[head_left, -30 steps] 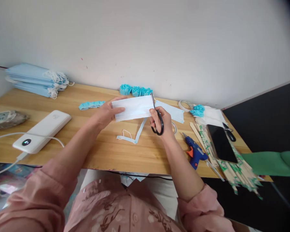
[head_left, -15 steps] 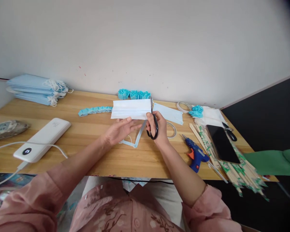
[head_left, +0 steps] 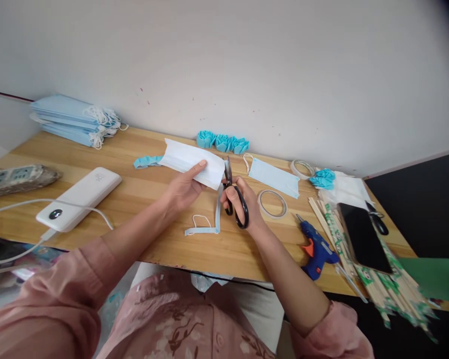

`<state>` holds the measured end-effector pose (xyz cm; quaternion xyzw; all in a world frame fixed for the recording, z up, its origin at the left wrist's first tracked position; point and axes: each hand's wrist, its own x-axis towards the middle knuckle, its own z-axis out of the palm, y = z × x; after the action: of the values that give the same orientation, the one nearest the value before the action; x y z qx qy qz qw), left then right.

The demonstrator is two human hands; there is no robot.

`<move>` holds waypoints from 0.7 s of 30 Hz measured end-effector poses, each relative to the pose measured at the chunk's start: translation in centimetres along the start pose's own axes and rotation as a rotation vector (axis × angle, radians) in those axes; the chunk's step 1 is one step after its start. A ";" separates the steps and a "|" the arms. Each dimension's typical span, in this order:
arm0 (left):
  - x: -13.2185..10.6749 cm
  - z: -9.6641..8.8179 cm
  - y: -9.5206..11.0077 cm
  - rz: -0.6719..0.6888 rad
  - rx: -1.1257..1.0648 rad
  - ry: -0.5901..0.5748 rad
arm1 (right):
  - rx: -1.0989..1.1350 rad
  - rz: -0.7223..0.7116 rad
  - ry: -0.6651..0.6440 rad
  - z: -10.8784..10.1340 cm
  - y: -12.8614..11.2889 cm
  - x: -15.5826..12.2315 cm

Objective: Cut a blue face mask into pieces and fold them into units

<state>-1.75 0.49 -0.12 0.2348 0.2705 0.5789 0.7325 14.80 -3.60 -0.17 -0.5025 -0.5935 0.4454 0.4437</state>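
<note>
My left hand (head_left: pixel 185 187) grips a white pleated face mask (head_left: pixel 190 159) by its lower right part and holds it tilted above the wooden table (head_left: pixel 142 199). My right hand (head_left: pixel 243 197) is closed round the black handles of scissors (head_left: pixel 235 197), whose blades point up at the mask's right edge. A thin cut strip with an ear loop (head_left: pixel 205 224) hangs from the mask's right end down onto the table between my hands.
A stack of blue masks (head_left: pixel 71 119) lies far left. A white power bank (head_left: pixel 80 199) with cable and a power strip (head_left: pixel 17 179) sit left. Blue rosettes (head_left: pixel 222 142), another mask (head_left: pixel 273 177), tape rings (head_left: pixel 272 203), a blue glue gun (head_left: pixel 316 249), a phone (head_left: pixel 362 237) on sticks lie right.
The mask has swung from level to tilted, with its left end raised. My left hand has taken hold of its lower right part again, and the scissors sit lower at its right edge.
</note>
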 end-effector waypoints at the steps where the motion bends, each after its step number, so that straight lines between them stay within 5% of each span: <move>1: 0.0 0.0 0.2 0.017 0.005 0.024 | 0.008 -0.002 -0.042 -0.1 -0.1 0.0; 10: -0.2 0.0 1.7 0.153 0.158 0.133 | 0.069 0.081 -0.286 -1.6 -1.4 0.1; 21: 0.2 -0.7 2.7 0.190 0.294 0.049 | 0.039 0.126 -0.322 -1.9 -1.5 0.2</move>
<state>-4.17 1.29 1.15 0.3496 0.3466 0.6053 0.6256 16.35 -3.43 1.70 -0.4522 -0.6154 0.5586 0.3235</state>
